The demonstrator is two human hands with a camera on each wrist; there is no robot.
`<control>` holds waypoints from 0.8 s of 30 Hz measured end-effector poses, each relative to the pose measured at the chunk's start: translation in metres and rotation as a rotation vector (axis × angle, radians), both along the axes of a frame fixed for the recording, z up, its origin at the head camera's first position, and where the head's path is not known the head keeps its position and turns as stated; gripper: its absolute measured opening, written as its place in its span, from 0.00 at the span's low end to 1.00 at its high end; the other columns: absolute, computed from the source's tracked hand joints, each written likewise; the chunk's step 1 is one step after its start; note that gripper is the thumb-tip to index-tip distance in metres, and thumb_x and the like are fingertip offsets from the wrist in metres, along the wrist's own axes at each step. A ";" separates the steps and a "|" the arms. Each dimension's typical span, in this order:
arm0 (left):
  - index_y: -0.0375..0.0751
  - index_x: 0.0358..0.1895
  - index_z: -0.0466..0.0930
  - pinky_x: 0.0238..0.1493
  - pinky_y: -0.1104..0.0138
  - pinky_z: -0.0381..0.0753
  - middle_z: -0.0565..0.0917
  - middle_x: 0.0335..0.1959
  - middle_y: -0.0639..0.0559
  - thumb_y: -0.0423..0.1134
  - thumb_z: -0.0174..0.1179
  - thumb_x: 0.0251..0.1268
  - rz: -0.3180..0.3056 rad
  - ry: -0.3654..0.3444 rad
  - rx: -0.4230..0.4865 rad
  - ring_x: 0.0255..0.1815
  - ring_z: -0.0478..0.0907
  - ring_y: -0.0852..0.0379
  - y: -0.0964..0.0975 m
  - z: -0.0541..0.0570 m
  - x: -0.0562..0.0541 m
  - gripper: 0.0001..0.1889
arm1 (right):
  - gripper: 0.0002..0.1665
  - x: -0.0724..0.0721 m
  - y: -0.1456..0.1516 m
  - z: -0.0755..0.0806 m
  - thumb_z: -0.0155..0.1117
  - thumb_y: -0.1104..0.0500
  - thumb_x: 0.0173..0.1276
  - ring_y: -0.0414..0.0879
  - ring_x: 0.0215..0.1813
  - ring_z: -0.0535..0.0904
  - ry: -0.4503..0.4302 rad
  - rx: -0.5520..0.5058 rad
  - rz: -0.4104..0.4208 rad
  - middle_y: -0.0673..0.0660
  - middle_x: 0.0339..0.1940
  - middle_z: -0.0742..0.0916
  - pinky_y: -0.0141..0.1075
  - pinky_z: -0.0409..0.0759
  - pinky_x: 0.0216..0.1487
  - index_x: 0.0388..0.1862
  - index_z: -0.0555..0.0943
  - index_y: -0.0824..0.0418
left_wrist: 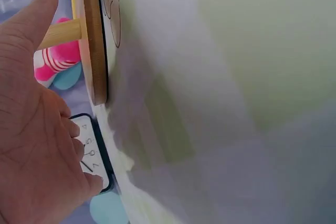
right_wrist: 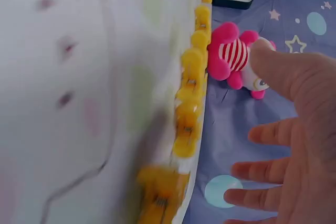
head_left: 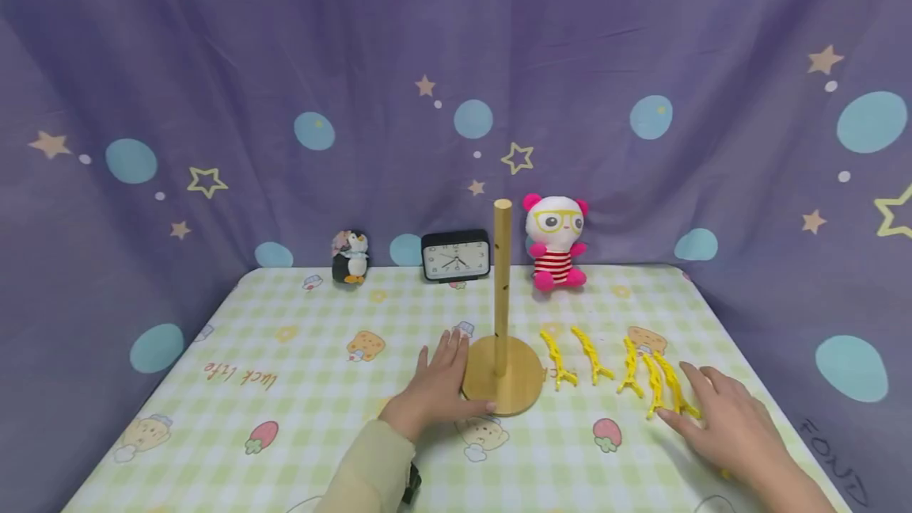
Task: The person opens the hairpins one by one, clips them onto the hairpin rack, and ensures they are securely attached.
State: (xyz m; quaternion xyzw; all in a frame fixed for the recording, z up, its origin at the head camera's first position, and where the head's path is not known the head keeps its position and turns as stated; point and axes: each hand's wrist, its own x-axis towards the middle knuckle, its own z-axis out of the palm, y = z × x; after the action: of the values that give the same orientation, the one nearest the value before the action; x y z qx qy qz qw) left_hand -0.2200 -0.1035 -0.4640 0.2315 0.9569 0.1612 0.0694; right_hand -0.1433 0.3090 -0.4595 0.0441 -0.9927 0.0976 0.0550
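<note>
A wooden stand with a round base (head_left: 523, 386) and an upright post (head_left: 502, 283) stands mid-table; small dark holes mark the post. My left hand (head_left: 438, 386) lies at the base's left edge, fingers straight and thumb spread along its front. In the left wrist view, that thumb (left_wrist: 37, 14) is beside the post. Several slim yellow pieces with forked ends (head_left: 590, 356) lie to the right of the stand. My right hand (head_left: 737, 422) hovers by the rightmost yellow piece (head_left: 675, 386), fingers spread and nothing held. In the right wrist view, the nearest yellow piece (right_wrist: 160, 198) is blurred.
Along the back edge stand a penguin figure (head_left: 351, 258), a black clock (head_left: 456, 256) and a pink-and-white plush bear (head_left: 557, 244). A checked cloth (head_left: 299, 426) covers the table. Behind hangs a purple curtain (head_left: 385, 46). A small yellow bit (head_left: 725, 474) shows near my right wrist.
</note>
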 end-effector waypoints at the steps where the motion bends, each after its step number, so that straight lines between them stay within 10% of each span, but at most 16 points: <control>1: 0.34 0.78 0.43 0.72 0.39 0.38 0.42 0.79 0.37 0.72 0.58 0.54 -0.001 -0.015 0.005 0.79 0.36 0.42 0.001 -0.001 -0.002 0.60 | 0.58 0.001 0.003 -0.001 0.61 0.25 0.57 0.73 0.53 0.71 -0.026 0.000 -0.016 0.76 0.55 0.75 0.67 0.72 0.42 0.67 0.66 0.70; 10: 0.33 0.77 0.44 0.72 0.40 0.42 0.45 0.79 0.38 0.69 0.62 0.53 -0.003 -0.120 0.016 0.79 0.42 0.45 0.003 -0.003 -0.012 0.60 | 0.68 0.012 0.021 -0.013 0.60 0.18 0.47 0.64 0.37 0.75 -0.295 -0.030 -0.180 0.69 0.36 0.78 0.55 0.75 0.34 0.55 0.67 0.81; 16: 0.33 0.77 0.44 0.73 0.42 0.43 0.47 0.79 0.40 0.69 0.63 0.52 0.007 -0.153 -0.002 0.79 0.44 0.46 0.006 -0.006 -0.013 0.60 | 0.52 0.024 0.027 -0.018 0.65 0.20 0.44 0.50 0.24 0.69 -0.419 -0.052 -0.208 0.57 0.22 0.72 0.41 0.67 0.25 0.31 0.68 0.69; 24: 0.34 0.77 0.45 0.74 0.44 0.42 0.48 0.79 0.41 0.69 0.66 0.50 0.028 -0.160 -0.009 0.79 0.45 0.48 0.009 -0.003 -0.012 0.61 | 0.41 0.024 0.034 -0.031 0.66 0.27 0.54 0.48 0.24 0.68 -0.537 -0.034 -0.212 0.56 0.21 0.71 0.40 0.67 0.28 0.27 0.67 0.64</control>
State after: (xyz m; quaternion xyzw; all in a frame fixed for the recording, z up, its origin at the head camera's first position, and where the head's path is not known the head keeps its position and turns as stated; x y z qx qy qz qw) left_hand -0.2320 -0.0948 -0.4667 0.2044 0.9521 0.1756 0.1443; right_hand -0.1189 0.3430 -0.4908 -0.0881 -0.9690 0.1161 -0.1992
